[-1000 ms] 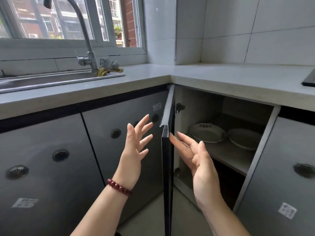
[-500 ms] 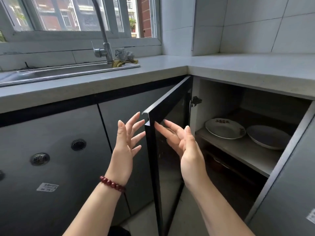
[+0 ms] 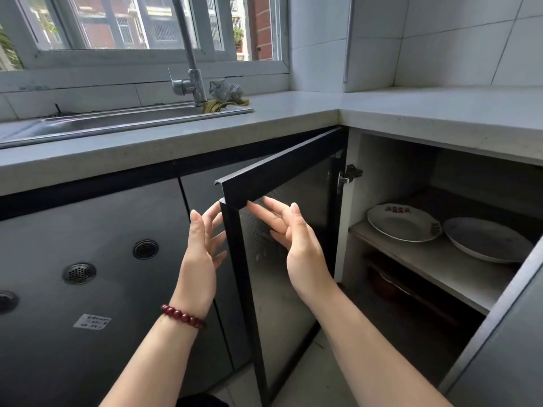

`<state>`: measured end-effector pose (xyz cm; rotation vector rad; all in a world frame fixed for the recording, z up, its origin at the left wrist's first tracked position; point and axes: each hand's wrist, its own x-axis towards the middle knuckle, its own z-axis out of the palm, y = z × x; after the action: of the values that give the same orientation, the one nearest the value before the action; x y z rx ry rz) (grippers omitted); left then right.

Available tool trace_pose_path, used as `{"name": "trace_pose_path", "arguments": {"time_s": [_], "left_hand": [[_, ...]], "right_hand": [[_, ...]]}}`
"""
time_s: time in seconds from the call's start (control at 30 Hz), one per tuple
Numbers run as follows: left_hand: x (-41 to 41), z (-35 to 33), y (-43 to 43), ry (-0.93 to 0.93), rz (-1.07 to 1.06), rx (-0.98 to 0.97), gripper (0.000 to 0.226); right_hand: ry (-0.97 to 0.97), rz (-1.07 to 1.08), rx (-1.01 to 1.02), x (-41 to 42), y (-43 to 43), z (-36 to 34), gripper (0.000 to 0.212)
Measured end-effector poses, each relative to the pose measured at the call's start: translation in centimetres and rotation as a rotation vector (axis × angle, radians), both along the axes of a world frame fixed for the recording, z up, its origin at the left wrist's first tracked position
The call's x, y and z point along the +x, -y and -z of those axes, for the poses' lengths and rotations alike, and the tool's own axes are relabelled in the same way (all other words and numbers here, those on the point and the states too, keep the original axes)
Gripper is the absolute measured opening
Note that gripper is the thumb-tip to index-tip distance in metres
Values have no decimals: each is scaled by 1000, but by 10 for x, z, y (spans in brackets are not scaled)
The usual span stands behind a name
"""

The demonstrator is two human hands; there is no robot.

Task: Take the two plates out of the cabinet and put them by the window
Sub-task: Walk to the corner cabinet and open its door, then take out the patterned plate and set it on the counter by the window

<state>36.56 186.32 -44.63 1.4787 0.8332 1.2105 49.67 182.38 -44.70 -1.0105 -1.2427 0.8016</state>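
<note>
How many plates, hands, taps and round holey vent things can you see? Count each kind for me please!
Plates: 2, the plate with red marks and the plain plate, both on the cabinet shelf
Hands: 2, left hand and right hand
Taps: 1, the tap
Round vents: 3
Total: 8

Bare forearms; dark red bead bracelet (image 3: 182,316) circles the left wrist, seemingly wooden.
</note>
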Motion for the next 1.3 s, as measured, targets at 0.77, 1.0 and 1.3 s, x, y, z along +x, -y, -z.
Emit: {"name": "trace_pose_path", "arguments": {"time_s": [0.77,1.0,1.3], "left_hand": [[19,-20,22,54,-25,54,60],[67,-26,41,45,107,37,60],[126,-24,58,37,277,28,63]], "right_hand": [[-55,101,19,28,16,3,47],[-76,187,40,61,38,3,50],[-83,352,57,106,66,10,55]]}}
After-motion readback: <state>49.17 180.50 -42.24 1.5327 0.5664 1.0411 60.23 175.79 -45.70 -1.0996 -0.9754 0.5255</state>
